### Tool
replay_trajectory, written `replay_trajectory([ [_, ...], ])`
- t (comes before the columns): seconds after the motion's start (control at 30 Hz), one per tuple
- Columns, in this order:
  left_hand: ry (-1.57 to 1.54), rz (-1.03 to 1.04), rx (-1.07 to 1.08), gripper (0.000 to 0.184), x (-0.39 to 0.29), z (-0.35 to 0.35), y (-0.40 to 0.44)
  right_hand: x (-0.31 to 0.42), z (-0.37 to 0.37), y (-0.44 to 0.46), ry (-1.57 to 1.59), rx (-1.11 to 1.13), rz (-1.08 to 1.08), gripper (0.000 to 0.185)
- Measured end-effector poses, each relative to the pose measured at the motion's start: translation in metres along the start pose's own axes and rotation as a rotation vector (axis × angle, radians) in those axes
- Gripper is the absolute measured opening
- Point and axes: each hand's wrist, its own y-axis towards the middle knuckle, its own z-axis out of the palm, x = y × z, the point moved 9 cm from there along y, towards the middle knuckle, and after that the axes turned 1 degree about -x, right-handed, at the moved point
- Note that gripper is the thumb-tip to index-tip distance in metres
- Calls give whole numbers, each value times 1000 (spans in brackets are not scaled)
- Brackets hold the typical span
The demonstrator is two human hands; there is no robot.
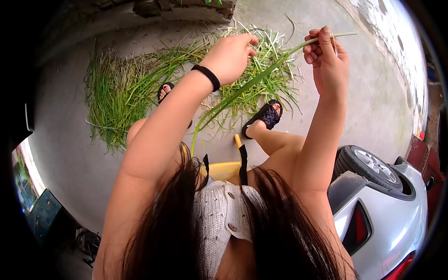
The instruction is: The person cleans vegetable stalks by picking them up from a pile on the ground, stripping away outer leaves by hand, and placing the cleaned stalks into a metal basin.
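My right hand (pixel 330 60) is raised at the upper right, thumb and fingers pinched on a long green stalk (pixel 261 76). Its pale end sticks out past the fingers, and its leafy part slants down toward my lap. A thin whitish strip hangs by the palm. My left hand (pixel 228 57), with a black band on the wrist, hovers over the heap, fingers loosely bent and apart. Nothing shows in it, though its palm side is hidden. Below lie loose green stalks and pale scraps (pixel 273 46); a larger bundle of long green stalks (pixel 116 100) spreads to the left.
Both feet in black sandals (pixel 263 116) rest on the concrete floor (pixel 368 88) beside the heap. A yellow seat (pixel 224 170) is under me. To the right is a silver toy car (pixel 392 219) with a wheel (pixel 373 163). A rough ledge (pixel 186 11) runs along the far side.
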Motion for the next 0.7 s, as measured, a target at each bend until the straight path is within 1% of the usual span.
replay_trajectory([
  [0.07,590,190,-269,28,1,-7,-9,0,-8,0,3,-26,9,31],
  [0.1,884,284,-403,30,-15,-9,-17,0,-10,-1,4,-40,15,31],
  [0.13,740,291,-377,31,-17,-11,-14,0,-10,-1,0,-34,14,32],
  [0.17,407,206,-215,31,-10,-7,-6,1,-8,-2,-4,-27,12,32],
  [0.23,-257,24,111,32,-20,7,-2,0,-5,-2,0,-13,11,32],
  [0.27,-523,5,223,29,-28,15,-5,0,-3,-2,5,-2,9,32],
  [0.37,-630,17,195,20,-36,21,-8,1,2,-2,8,31,3,33],
  [0.4,-598,6,188,18,-38,20,-9,1,3,-2,8,41,2,33],
  [0.5,-590,-25,215,19,-36,17,-11,0,5,-3,-2,34,7,34],
  [0.6,-667,-89,174,18,-33,12,-14,-1,20,-10,-49,6,39,31],
  [0.7,-782,-41,105,16,-34,2,-12,-20,39,-19,-330,278,119,27],
])
